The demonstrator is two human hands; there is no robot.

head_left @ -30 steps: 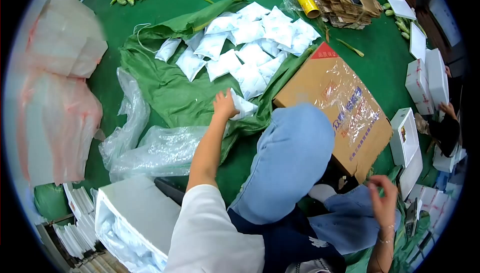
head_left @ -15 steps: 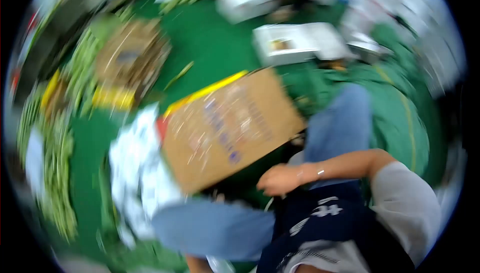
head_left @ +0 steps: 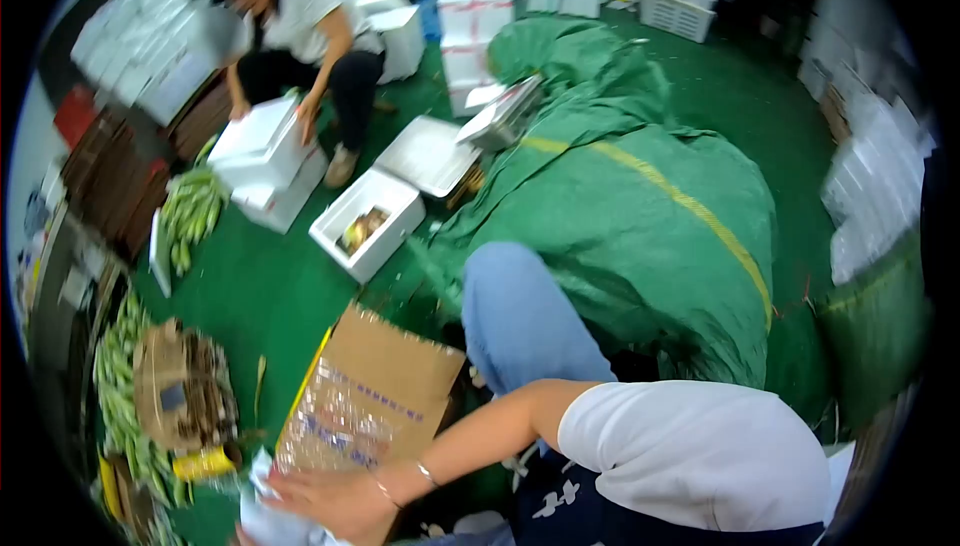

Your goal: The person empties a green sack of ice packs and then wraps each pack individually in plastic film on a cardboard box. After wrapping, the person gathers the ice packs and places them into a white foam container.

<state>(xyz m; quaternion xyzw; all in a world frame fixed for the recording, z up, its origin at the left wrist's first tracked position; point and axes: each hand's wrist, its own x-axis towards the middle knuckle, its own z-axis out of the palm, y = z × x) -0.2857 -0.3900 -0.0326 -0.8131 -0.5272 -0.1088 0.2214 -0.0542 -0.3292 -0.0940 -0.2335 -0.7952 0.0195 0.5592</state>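
Observation:
My right hand (head_left: 345,504) reaches across the near end of a cardboard box (head_left: 350,396), fingers stretched out over a crumpled white plastic sheet (head_left: 270,524). The palm side is hidden. Clear tape and blue print cover the box top, with a yellow strip along its left edge. Of my left hand (head_left: 243,536), only a small bit seems to show at the bottom edge beside the sheet; its fingers cannot be made out.
Left of the box lie a roll of yellow tape (head_left: 208,462), flattened cardboard (head_left: 180,386) and long green vegetables (head_left: 122,376). Ahead is an open white foam box (head_left: 385,236). A co-worker (head_left: 310,36) squats behind stacked foam boxes (head_left: 262,161). A large green sack (head_left: 640,216) bulges at right.
My view has swung to the right and up and is sharper. My right hand has gone from beside my lap to the white plastic sheet left of the box.

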